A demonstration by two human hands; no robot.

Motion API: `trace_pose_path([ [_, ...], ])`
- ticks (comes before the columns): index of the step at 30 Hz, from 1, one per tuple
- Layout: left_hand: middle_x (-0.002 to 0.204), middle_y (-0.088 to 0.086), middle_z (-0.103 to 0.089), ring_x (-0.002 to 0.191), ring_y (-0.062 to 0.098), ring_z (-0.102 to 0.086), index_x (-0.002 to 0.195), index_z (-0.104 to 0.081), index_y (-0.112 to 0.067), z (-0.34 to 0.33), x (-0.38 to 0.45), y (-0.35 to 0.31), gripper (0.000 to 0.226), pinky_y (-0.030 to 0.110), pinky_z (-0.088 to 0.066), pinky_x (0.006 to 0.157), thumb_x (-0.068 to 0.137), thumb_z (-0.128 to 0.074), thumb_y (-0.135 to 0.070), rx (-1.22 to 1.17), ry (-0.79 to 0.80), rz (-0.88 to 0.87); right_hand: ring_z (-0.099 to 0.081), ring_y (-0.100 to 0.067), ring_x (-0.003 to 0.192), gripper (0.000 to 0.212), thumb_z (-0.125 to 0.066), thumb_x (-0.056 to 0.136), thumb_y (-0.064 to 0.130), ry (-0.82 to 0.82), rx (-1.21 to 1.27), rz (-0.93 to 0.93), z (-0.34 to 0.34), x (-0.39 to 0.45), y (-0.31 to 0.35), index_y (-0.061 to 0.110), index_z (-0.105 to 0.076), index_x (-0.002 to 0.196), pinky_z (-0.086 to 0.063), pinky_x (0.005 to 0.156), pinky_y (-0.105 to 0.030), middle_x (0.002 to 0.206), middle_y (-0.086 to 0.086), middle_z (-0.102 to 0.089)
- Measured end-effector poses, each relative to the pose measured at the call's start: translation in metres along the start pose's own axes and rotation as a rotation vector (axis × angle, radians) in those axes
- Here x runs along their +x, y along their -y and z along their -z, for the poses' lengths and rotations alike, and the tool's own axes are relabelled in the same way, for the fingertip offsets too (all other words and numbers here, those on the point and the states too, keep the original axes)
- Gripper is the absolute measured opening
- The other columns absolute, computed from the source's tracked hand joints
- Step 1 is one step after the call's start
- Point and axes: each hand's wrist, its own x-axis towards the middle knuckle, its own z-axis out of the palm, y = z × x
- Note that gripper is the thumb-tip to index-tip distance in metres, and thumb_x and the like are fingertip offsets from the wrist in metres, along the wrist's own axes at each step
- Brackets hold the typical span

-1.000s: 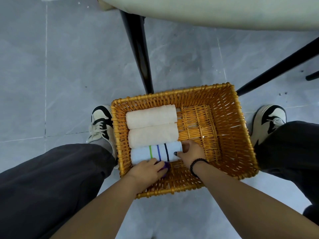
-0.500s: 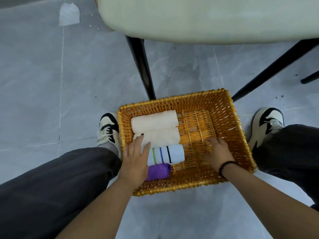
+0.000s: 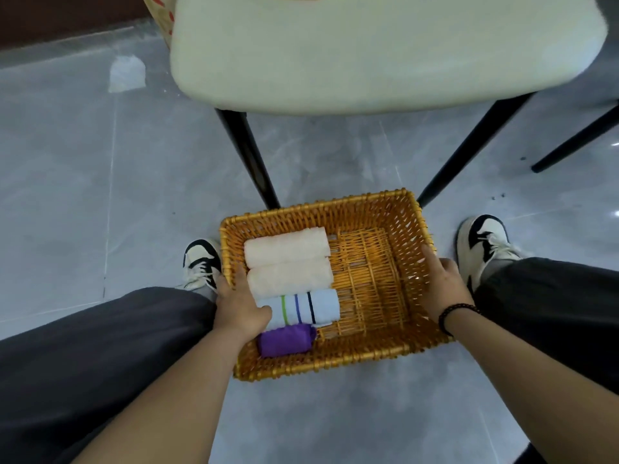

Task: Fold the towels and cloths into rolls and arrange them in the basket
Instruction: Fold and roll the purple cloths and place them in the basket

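An orange wicker basket (image 3: 335, 211) stands on the grey floor between my feet. Along its left side lie two cream towel rolls (image 3: 286, 246) (image 3: 291, 276), a white roll with green, blue and black stripes (image 3: 308, 304), and a small purple roll (image 3: 286, 339) nearest me. My left hand (image 3: 239, 304) grips the basket's left wall, thumb inside against the striped roll. My right hand (image 3: 442, 284) grips the right wall, thumb inside and fingers over the rim. The right half of the basket holds nothing.
A cream cushioned chair seat (image 3: 368, 51) on black legs (image 3: 249, 162) stands just beyond the basket. My black-and-white sneakers (image 3: 201, 262) (image 3: 482, 242) flank it, and my dark trousers (image 3: 100, 346) fill the lower corners. A scrap of paper (image 3: 127, 73) lies far left.
Both hands have left the rolls and the basket floor and moved outward to grip the basket's left and right walls. The view has tilted up, showing more of the chair.
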Motion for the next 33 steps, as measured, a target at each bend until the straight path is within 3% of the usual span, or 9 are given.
trace_pose_path([
  [4,0.155,0.014,-0.008,0.141,0.035,-0.020,0.153,-0.011,-0.023,0.001,0.009,-0.012,0.093,0.042,-0.030,0.114,0.077,-0.064,-0.028,0.035,0.017,-0.059,-0.054,-0.034,0.105,0.081,-0.049,0.086,0.004,-0.021,0.001,-0.061,0.002,-0.012,-0.013,0.034,-0.011,0.150,-0.051,0.088,-0.044,0.138,-0.011,-0.029],
  [11,0.143,0.019,-0.028,0.126,0.035,-0.037,0.138,-0.037,-0.010,0.020,0.006,-0.041,0.064,0.039,-0.039,0.104,0.078,-0.056,-0.024,0.210,0.194,0.064,-0.041,-0.035,0.127,0.076,-0.055,0.086,0.013,0.096,-0.038,-0.062,0.026,-0.011,-0.002,0.026,-0.016,0.151,-0.041,0.105,-0.043,0.148,-0.014,-0.022],
  [14,0.133,0.018,-0.048,0.116,0.030,-0.049,0.132,-0.046,-0.006,0.034,-0.007,-0.067,0.051,0.030,-0.046,0.089,0.087,-0.054,-0.028,0.275,0.242,0.029,-0.036,-0.036,0.131,0.062,-0.057,0.088,0.025,0.109,-0.136,0.031,0.048,-0.020,0.016,0.022,-0.033,0.144,-0.035,0.109,-0.045,0.149,-0.013,-0.022],
  [17,0.140,0.014,-0.046,0.121,0.027,-0.050,0.141,-0.039,-0.005,0.048,-0.025,-0.098,0.057,0.026,-0.043,0.086,0.092,-0.054,-0.031,0.297,0.232,-0.061,-0.040,-0.031,0.130,0.052,-0.056,0.089,0.022,0.104,-0.175,0.185,0.073,-0.032,0.040,0.022,-0.042,0.140,-0.036,0.108,-0.037,0.148,-0.011,-0.026],
  [20,0.141,0.012,-0.047,0.121,0.027,-0.050,0.138,-0.044,-0.007,0.069,-0.051,-0.130,0.050,0.025,-0.043,0.082,0.093,-0.053,-0.027,0.290,0.188,-0.199,-0.036,-0.026,0.134,0.052,-0.058,0.089,0.021,0.093,-0.207,0.321,0.098,-0.047,0.063,0.022,-0.043,0.139,-0.034,0.108,-0.033,0.148,-0.009,-0.027],
  [22,0.124,0.015,-0.059,0.104,0.026,-0.056,0.118,-0.057,-0.007,0.084,-0.069,-0.149,0.032,0.024,-0.040,0.065,0.090,-0.052,-0.021,0.271,0.150,-0.299,-0.041,-0.026,0.129,0.050,-0.058,0.090,0.023,0.069,-0.241,0.406,0.119,-0.060,0.078,0.021,-0.044,0.138,-0.039,0.103,-0.033,0.145,-0.008,-0.030],
  [24,0.110,0.012,-0.059,0.092,0.023,-0.052,0.112,-0.059,-0.009,0.102,-0.087,-0.167,0.026,0.026,-0.040,0.069,0.090,-0.051,-0.019,0.277,0.105,-0.362,-0.049,-0.025,0.120,0.049,-0.057,0.091,0.025,0.050,-0.270,0.469,0.141,-0.076,0.092,0.021,-0.044,0.138,-0.046,0.094,-0.031,0.144,-0.007,-0.030],
  [28,0.146,0.013,-0.035,0.103,0.027,-0.055,0.137,-0.045,-0.012,0.144,-0.115,-0.193,0.049,0.027,-0.043,0.077,0.091,-0.055,-0.023,0.194,-0.017,-0.433,-0.054,-0.024,0.114,0.050,-0.057,0.093,0.034,0.022,-0.322,0.563,0.185,-0.103,0.114,0.021,-0.042,0.139,-0.048,0.095,-0.035,0.144,-0.007,-0.033],
  [33,0.145,0.003,-0.037,0.111,0.018,-0.051,0.136,-0.045,-0.019,0.180,-0.127,-0.198,0.047,0.024,-0.038,0.082,0.091,-0.058,-0.021,-0.160,-0.159,-0.485,-0.055,-0.020,0.113,0.048,-0.061,0.090,0.036,-0.057,-0.160,0.622,0.221,-0.125,0.128,0.020,-0.048,0.134,-0.045,0.090,-0.028,0.140,-0.003,-0.042],
])
